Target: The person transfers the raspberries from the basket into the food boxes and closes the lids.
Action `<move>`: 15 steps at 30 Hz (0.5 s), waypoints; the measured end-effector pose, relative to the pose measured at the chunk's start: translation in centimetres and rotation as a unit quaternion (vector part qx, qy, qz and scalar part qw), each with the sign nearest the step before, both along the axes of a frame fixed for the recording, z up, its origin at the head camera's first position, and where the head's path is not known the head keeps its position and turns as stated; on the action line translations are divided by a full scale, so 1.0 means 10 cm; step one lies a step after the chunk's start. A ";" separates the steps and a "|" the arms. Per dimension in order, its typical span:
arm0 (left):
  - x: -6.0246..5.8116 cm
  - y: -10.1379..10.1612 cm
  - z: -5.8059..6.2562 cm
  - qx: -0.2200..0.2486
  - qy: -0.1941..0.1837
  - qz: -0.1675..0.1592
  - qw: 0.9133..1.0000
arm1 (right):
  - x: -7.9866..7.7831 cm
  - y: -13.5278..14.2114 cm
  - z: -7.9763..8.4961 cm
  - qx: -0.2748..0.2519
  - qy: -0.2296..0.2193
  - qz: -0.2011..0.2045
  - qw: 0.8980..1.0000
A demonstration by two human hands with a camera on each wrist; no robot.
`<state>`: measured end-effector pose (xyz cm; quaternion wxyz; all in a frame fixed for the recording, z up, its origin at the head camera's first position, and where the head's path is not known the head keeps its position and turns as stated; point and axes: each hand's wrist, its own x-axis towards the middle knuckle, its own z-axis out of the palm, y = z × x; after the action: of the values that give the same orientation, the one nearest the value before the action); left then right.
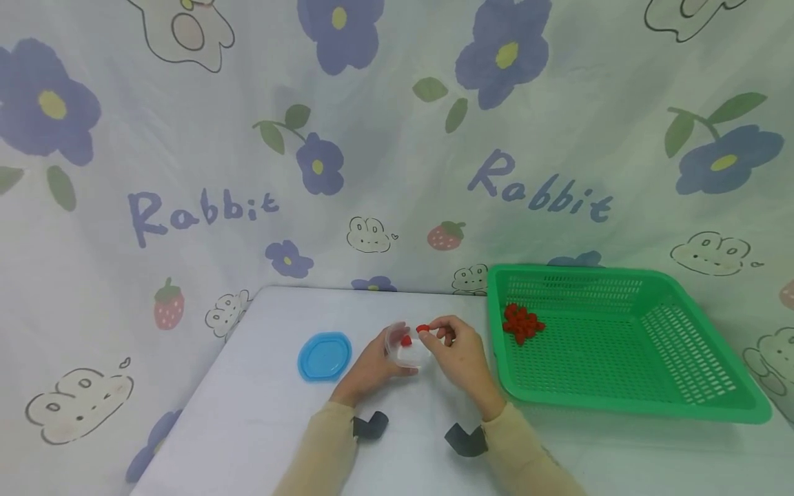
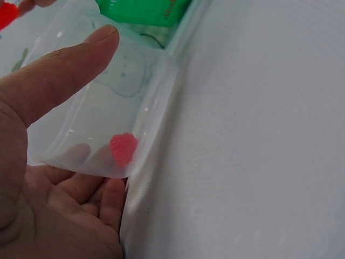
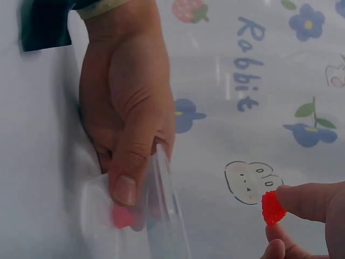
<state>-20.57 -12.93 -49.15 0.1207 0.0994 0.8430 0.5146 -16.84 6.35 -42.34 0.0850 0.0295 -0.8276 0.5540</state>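
Note:
My left hand (image 1: 371,366) holds a clear plastic tub (image 2: 121,86) around its side, thumb on one side and fingers on the other. The tub is tilted above the white table. Inside it lies one red raspberry (image 2: 123,149), small and bumpy. Over the tub's mouth, my right hand (image 1: 460,357) pinches a second raspberry (image 3: 274,208) between thumb and fingertips. Several more red raspberries (image 1: 522,324) sit heaped in the left corner of a green basket (image 1: 626,408), to the right of both hands.
A blue lid (image 1: 325,357) lies on the white table (image 1: 260,420) to the left of the tub. Behind the table hangs a white curtain (image 1: 397,151) printed with flowers, rabbits and strawberries. A dark strap piece (image 1: 466,441) juts from the right wrist.

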 end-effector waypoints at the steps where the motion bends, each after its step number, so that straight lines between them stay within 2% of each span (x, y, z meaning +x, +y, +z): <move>1: 0.00 0.00 0.00 0.000 0.002 0.001 1.000 | -0.01 -0.01 -0.03 0.001 0.000 -0.002 1.000; 7: 0.00 0.00 0.00 0.009 0.002 0.001 1.000 | -0.06 -0.03 -0.18 0.017 -0.010 -0.016 1.000; 15: 0.02 0.01 0.01 0.007 0.008 0.000 1.000 | -0.07 -0.09 -0.32 0.051 0.000 -0.029 0.998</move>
<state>-20.41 -12.87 -49.00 0.1136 0.1046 0.8405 0.5193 -17.57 5.48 -45.57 0.0998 0.0099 -0.8554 0.5081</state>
